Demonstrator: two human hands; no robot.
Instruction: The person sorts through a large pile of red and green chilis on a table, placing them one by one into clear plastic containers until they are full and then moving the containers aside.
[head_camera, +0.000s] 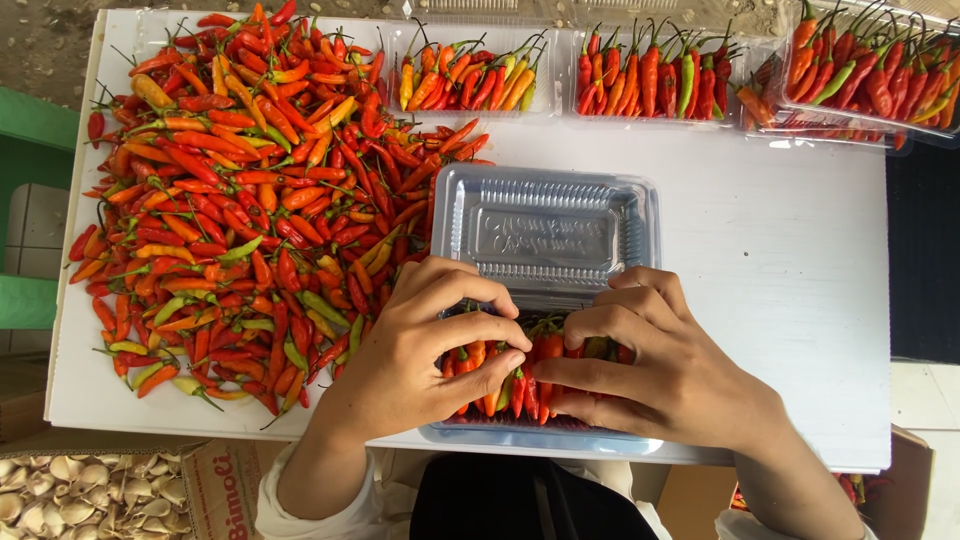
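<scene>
At the near edge of the white counter (800, 300) we see a clear plastic clamshell box (545, 235) lying open, its empty lid tipped toward the far side. Both hands press into its near half, arranging a packed row of red and orange chilies (525, 385). Our left hand (420, 350) curls its fingers over the chilies; the right hand (660, 365) pinches them with fingers bent. Left of the box spreads a big loose chili pile (240, 200). Along the far edge sit three filled chili boxes (650, 75). Garlic cloves (60, 495) show near left.
</scene>
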